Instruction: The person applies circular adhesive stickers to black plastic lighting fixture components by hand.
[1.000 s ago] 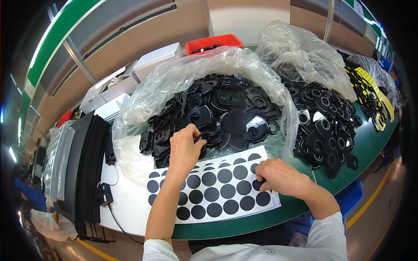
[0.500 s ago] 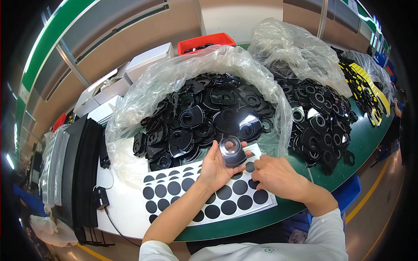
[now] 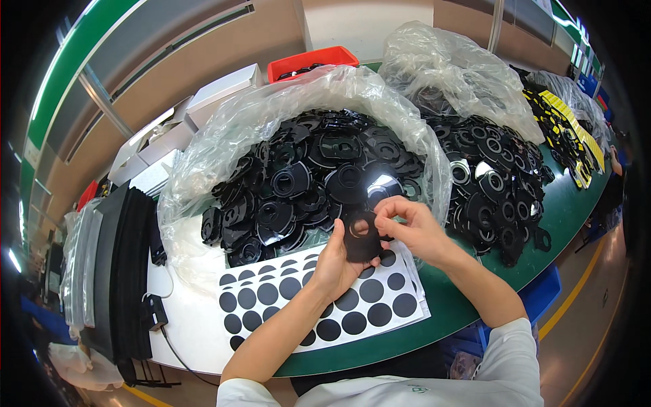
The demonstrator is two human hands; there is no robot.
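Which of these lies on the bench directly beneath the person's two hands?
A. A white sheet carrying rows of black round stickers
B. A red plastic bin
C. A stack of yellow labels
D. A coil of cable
A: the left hand and right hand hold a black ring-shaped part above the white sheet of black round stickers.

sticker sheet (image 3: 325, 305) flat on table (image 3: 434, 325), near edge, centre. behind it: open bag (image 3: 271, 129) w/ heap of plastic parts (image 3: 298, 183) inside. right of bag: 2nd parts heap (image 3: 495, 183), another bag (image 3: 447, 74) behind that. left of sheet: stacked strips (image 3: 122, 271). boxes (image 3: 203, 102) + tray (image 3: 305, 62) behind bag. left hand (image 3: 339, 261) & right hand (image 3: 407, 227) above sheet, w/ ring part (image 3: 359, 234) between them.
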